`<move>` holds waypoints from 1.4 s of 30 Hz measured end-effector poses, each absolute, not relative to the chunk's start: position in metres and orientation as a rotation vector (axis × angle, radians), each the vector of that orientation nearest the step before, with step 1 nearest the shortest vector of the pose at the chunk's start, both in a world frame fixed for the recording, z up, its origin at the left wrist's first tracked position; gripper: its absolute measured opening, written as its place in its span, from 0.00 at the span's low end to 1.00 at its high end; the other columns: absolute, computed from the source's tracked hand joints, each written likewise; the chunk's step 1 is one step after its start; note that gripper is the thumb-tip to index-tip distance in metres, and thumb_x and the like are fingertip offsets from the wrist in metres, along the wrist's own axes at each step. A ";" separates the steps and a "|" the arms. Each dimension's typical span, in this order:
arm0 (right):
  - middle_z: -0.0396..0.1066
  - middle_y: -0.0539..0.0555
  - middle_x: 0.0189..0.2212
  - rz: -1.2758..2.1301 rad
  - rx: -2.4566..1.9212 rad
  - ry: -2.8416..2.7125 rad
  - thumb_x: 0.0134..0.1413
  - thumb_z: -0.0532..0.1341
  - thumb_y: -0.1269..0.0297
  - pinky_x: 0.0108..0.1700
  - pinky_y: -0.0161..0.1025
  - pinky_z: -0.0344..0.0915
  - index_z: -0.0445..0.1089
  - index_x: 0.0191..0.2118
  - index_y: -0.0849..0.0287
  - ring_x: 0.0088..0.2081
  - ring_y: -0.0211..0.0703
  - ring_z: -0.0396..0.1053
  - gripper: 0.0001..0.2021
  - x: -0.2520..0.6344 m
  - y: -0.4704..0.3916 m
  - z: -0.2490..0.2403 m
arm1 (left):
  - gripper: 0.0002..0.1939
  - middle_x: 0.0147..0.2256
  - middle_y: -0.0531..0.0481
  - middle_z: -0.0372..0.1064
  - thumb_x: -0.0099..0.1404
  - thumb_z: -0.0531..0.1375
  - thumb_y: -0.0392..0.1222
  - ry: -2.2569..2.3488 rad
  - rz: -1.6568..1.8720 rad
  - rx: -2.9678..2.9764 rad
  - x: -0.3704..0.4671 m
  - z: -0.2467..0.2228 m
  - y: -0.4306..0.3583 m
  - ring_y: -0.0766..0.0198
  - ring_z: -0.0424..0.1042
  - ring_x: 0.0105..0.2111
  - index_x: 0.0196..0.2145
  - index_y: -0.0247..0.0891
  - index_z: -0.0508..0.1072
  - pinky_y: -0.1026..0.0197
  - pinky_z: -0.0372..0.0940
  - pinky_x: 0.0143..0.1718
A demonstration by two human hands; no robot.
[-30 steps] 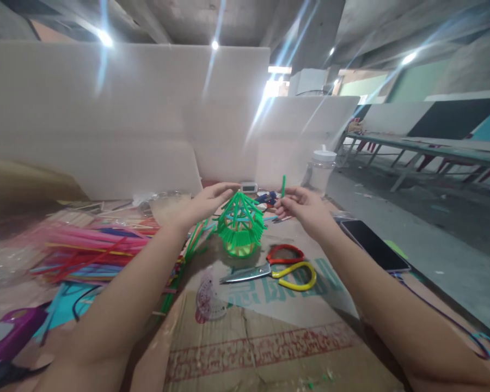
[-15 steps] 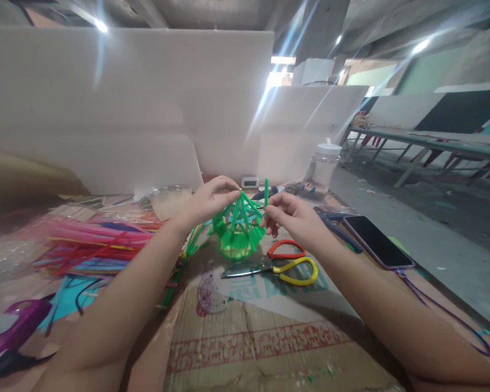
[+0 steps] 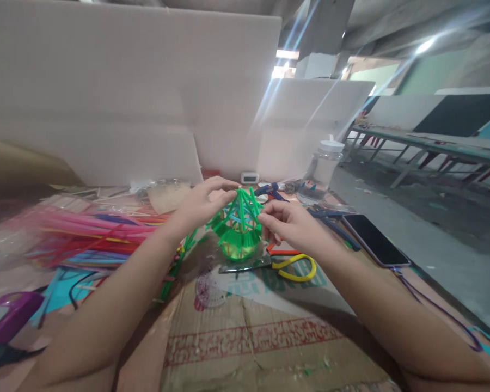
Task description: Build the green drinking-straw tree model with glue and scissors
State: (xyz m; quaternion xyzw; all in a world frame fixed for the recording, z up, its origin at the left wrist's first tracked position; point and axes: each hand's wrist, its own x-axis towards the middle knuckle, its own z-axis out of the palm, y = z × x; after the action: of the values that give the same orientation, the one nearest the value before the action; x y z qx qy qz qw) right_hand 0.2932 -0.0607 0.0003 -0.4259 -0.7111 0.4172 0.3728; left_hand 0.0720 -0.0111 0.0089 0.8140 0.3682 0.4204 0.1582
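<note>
A small green pipe-cleaner structure [image 3: 239,238] stands on the cardboard, with a pointed frame of green strips above a ruffled skirt and a rounded base. My left hand [image 3: 204,202] has its thumb and fingers closed at the peak. To the right of the structure, my right hand [image 3: 288,222] pinches a green pipe cleaner [image 3: 253,199] that leans against the frame; its lower end is hidden by the fingers. Just in front lie scissors [image 3: 294,269] with one yellow and one red handle, partly behind my right hand.
Bundled coloured pipe cleaners [image 3: 102,231] lie to the left, near a purple tool [image 3: 14,316]. On the right are pliers [image 3: 338,228], a phone [image 3: 375,239] with a cord and a clear bottle [image 3: 325,166]. White boards [image 3: 228,98] stand behind the cardboard [image 3: 245,337].
The green pipe cleaner at my right hand stood upright apart from the frame; now it leans against the frame's right side. My left hand stays at the peak. The view has shifted slightly.
</note>
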 end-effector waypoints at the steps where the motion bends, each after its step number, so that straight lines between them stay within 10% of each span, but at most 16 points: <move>1: 0.69 0.47 0.18 1.034 -1.105 -1.848 0.59 0.58 0.60 0.21 0.33 0.62 0.65 0.29 0.57 0.18 0.34 0.65 0.10 0.293 -0.061 -0.001 | 0.17 0.45 0.45 0.74 0.67 0.57 0.51 1.047 1.221 2.337 0.073 0.008 -0.011 0.56 0.71 0.47 0.44 0.38 0.76 0.55 0.63 0.52; 35: 0.73 0.50 0.25 0.324 -1.233 -2.145 0.63 0.57 0.64 0.29 0.34 0.52 0.73 0.33 0.60 0.25 0.35 0.63 0.10 0.273 -0.078 -0.001 | 0.10 0.38 0.50 0.74 0.67 0.58 0.47 1.192 1.365 2.434 0.086 0.012 -0.026 0.59 0.71 0.42 0.35 0.38 0.75 0.57 0.62 0.47; 42: 0.67 0.47 0.17 0.519 -1.257 -2.263 0.64 0.54 0.64 0.26 0.36 0.47 0.65 0.20 0.59 0.21 0.33 0.60 0.19 0.276 -0.079 0.005 | 0.10 0.38 0.49 0.73 0.67 0.58 0.47 1.193 1.350 2.443 0.087 0.012 -0.028 0.60 0.71 0.42 0.36 0.38 0.75 0.57 0.62 0.47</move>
State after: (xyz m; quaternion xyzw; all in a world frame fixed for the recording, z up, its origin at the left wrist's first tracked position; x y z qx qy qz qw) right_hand 0.2758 -0.0786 0.0045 -0.4612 -0.8303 0.1905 0.2483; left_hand 0.0869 -0.0280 0.0120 0.8037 0.3925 0.4441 0.0532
